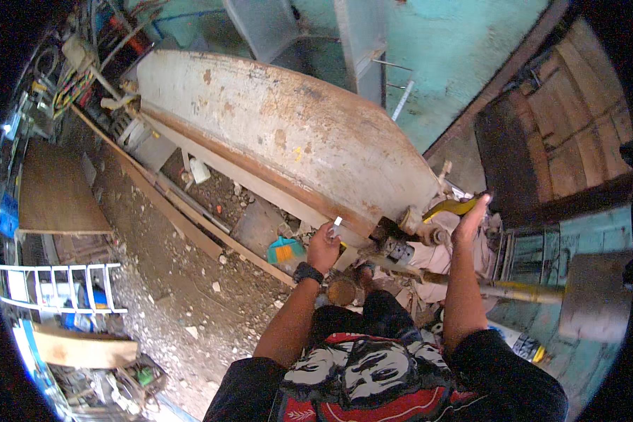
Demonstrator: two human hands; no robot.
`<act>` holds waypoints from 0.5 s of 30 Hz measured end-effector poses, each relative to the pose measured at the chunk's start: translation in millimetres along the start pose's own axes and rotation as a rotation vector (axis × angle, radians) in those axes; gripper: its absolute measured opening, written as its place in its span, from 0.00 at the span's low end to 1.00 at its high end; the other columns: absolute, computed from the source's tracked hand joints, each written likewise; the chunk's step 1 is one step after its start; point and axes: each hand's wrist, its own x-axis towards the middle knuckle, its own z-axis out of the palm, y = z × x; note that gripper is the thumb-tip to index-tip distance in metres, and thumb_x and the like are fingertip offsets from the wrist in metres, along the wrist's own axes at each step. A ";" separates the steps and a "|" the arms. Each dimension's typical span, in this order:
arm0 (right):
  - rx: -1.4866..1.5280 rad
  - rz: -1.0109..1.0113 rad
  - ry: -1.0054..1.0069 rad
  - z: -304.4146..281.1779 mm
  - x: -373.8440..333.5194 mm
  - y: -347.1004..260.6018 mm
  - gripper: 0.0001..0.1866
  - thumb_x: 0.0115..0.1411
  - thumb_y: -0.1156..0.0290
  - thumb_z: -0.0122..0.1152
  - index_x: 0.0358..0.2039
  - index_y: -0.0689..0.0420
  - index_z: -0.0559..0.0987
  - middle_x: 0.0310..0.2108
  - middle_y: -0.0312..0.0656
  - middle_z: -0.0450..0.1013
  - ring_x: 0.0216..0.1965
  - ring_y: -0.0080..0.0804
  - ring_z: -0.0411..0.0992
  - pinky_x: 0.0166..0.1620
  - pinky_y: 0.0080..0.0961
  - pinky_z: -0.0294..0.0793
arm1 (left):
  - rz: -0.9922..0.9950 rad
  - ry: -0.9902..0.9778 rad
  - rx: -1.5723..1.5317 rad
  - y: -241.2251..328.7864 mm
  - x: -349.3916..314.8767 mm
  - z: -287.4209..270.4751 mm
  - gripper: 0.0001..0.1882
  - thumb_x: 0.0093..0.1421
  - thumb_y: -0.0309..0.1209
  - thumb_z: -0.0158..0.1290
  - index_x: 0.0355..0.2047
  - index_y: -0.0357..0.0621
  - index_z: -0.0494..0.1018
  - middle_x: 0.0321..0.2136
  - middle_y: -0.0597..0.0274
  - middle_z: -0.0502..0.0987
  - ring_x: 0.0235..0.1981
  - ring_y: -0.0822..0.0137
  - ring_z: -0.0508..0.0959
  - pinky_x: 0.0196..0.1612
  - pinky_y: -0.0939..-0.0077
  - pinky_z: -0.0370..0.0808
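Observation:
My left hand [322, 250], with a dark band at the wrist, is closed around a small clear-and-white object [336, 226]; its kind is too small to tell. It is beside the near end of a long, worn whitish board [260, 105] with brown stained edges. Further right, my right hand [469, 224] is raised with its fingers stretched out, seen nearly edge-on. Just left of it lies a curved yellow strip [451, 208], and I cannot tell whether the hand touches it. Below the board's end is a grey metal fitting [399, 250] near a pale cloth [436, 257].
A teal-and-orange brush [285, 250] lies left of my left hand. Long timber strips [183, 221] run across the rubble-strewn floor [155, 281]. At the left are a white ladder [60, 288] and a brown wooden panel [60, 186]. A yellowish pole [520, 292] extends to the right.

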 end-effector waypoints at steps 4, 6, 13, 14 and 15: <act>-0.079 -0.034 -0.119 -44.5 -75.7 -4.5 0.35 0.65 0.38 0.38 0.49 0.61 0.70 0.40 0.42 0.70 0.39 0.31 0.66 0.45 0.30 0.65 | -0.198 -0.244 -0.174 38.4 -19.1 -15.7 0.24 0.59 0.23 0.53 0.57 0.36 0.65 0.42 0.55 0.77 0.43 0.67 0.77 0.45 0.71 0.74; -0.144 -0.054 -0.193 -62.3 -106.8 -10.2 0.36 0.67 0.40 0.38 0.57 0.61 0.68 0.41 0.41 0.70 0.40 0.30 0.66 0.46 0.29 0.64 | -0.163 -0.292 0.114 67.9 -36.9 -33.3 0.24 0.59 0.23 0.54 0.56 0.36 0.66 0.41 0.53 0.77 0.42 0.64 0.77 0.45 0.69 0.74; 0.359 0.023 -0.203 -60.6 -102.8 -37.6 0.37 0.65 0.38 0.37 0.48 0.63 0.76 0.38 0.42 0.73 0.42 0.30 0.69 0.48 0.27 0.65 | -0.179 -0.347 0.066 -65.5 -170.1 -114.9 0.13 0.56 0.29 0.57 0.42 0.39 0.74 0.37 0.54 0.79 0.37 0.59 0.78 0.38 0.66 0.74; 0.358 -0.004 -0.183 -54.4 -103.6 -47.9 0.32 0.66 0.43 0.41 0.44 0.62 0.78 0.34 0.40 0.73 0.38 0.29 0.69 0.45 0.25 0.65 | -0.252 -0.378 0.211 -97.3 -194.8 -141.4 0.12 0.56 0.31 0.56 0.40 0.41 0.75 0.37 0.55 0.79 0.38 0.58 0.79 0.39 0.64 0.74; 0.319 -0.039 -0.167 -43.7 -105.7 -52.9 0.28 0.65 0.47 0.43 0.42 0.62 0.78 0.32 0.39 0.73 0.36 0.28 0.68 0.43 0.24 0.65 | -0.326 -0.395 0.359 -135.3 -221.6 -172.1 0.10 0.57 0.32 0.55 0.37 0.42 0.77 0.38 0.55 0.80 0.39 0.57 0.79 0.40 0.63 0.74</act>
